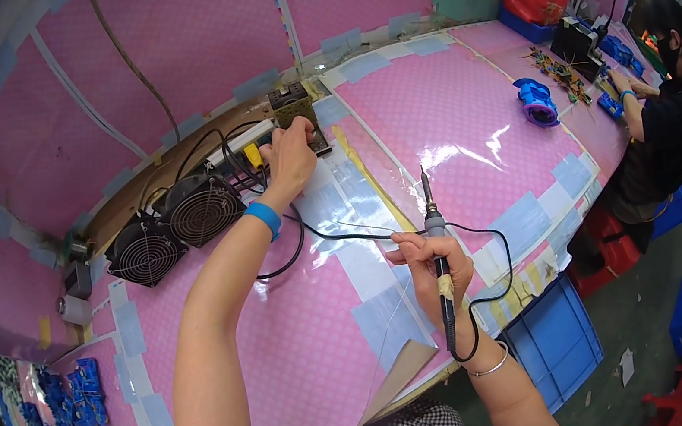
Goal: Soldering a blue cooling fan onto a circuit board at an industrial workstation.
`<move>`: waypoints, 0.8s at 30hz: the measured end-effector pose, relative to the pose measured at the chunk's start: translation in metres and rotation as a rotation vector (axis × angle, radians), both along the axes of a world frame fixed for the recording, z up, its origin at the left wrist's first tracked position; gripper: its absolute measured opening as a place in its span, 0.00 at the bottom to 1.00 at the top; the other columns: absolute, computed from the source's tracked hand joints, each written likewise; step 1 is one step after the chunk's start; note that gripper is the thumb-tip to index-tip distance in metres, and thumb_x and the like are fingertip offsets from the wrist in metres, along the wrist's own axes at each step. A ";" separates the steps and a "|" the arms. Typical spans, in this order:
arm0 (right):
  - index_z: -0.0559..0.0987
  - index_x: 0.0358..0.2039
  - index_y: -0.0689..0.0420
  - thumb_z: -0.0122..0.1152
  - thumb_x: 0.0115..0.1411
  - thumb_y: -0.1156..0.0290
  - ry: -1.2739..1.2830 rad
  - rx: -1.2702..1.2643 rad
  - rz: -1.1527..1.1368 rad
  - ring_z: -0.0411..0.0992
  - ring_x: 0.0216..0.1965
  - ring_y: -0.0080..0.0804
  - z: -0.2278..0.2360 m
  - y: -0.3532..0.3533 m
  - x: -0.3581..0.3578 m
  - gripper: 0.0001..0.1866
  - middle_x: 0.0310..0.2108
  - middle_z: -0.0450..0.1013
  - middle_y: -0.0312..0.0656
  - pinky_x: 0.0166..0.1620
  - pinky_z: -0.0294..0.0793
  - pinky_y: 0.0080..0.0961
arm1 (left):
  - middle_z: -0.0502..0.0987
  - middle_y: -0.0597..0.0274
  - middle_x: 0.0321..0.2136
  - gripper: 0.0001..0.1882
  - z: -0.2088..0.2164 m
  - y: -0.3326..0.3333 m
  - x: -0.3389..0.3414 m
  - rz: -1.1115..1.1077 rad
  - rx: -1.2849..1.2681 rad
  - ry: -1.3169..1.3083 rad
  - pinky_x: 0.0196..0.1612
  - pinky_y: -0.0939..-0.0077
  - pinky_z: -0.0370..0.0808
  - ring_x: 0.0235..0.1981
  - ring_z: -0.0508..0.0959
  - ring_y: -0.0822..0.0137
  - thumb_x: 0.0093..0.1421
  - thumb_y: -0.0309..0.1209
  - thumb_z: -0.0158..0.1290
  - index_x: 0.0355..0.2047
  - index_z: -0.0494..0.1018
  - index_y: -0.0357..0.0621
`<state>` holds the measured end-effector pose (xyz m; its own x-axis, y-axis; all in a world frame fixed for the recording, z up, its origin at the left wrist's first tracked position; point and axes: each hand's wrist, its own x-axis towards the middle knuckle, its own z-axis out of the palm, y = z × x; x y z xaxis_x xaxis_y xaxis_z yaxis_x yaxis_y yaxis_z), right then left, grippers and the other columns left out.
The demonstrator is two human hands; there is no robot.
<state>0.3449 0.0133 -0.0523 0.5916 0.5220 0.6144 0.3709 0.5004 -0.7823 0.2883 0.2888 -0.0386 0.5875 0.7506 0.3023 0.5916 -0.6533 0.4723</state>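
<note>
My right hand [434, 268] is wrapped round a soldering iron [435, 222], its tip pointing up and away from me over the pink bench. A black cord [508, 255] loops from the iron's lower end. My left hand [291, 157] reaches to the back of the bench, its fingers bent in against a perforated metal holder [289, 113]. Whatever those fingers grip is hidden behind the knuckles. Close by that hand are a yellow piece [254, 155] and dark cables. Two black fans with round wire guards, a front one [147, 251] and another [203, 209], stand left of it.
A blue and purple part [537, 102] lies on the right of the bench. Blue parts [80, 402] are heaped at far left. To the right, a person [671, 114] handles blue pieces. A blue crate [555, 340] stands below the bench edge, near red stools [603, 250].
</note>
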 end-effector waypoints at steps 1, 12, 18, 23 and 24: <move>0.67 0.29 0.61 0.59 0.58 0.82 0.004 0.002 -0.003 0.80 0.28 0.32 0.001 -0.001 0.000 0.08 0.32 0.78 0.51 0.29 0.79 0.20 | 0.77 0.63 0.39 0.21 0.001 -0.001 0.000 0.019 -0.010 -0.007 0.45 0.57 0.54 0.46 0.70 0.57 0.49 0.16 0.46 0.43 0.69 0.49; 0.67 0.29 0.61 0.59 0.58 0.82 0.006 0.024 0.004 0.80 0.28 0.32 0.001 0.001 0.000 0.08 0.32 0.78 0.52 0.28 0.79 0.20 | 0.78 0.66 0.36 0.20 -0.002 0.002 -0.005 -0.022 0.078 0.020 0.45 0.58 0.54 0.44 0.71 0.60 0.51 0.16 0.43 0.43 0.68 0.51; 0.67 0.29 0.61 0.60 0.57 0.82 0.028 0.032 0.011 0.80 0.28 0.31 0.000 0.002 -0.001 0.09 0.31 0.78 0.50 0.28 0.80 0.20 | 0.77 0.65 0.34 0.18 -0.009 0.008 -0.014 -0.019 0.201 0.027 0.45 0.55 0.55 0.43 0.71 0.60 0.53 0.18 0.43 0.42 0.68 0.51; 0.67 0.29 0.61 0.60 0.57 0.82 0.030 0.026 0.008 0.80 0.28 0.31 -0.001 0.002 -0.002 0.09 0.31 0.78 0.50 0.28 0.80 0.20 | 0.77 0.62 0.34 0.17 -0.002 0.007 -0.009 -0.068 0.353 0.143 0.45 0.53 0.55 0.43 0.71 0.57 0.53 0.19 0.44 0.42 0.68 0.50; 0.68 0.29 0.61 0.60 0.57 0.82 0.038 0.029 0.011 0.80 0.28 0.31 -0.001 0.002 -0.001 0.09 0.31 0.78 0.50 0.28 0.80 0.20 | 0.77 0.62 0.34 0.16 -0.001 0.006 -0.009 -0.071 0.375 0.176 0.45 0.52 0.55 0.43 0.71 0.57 0.54 0.20 0.44 0.42 0.68 0.49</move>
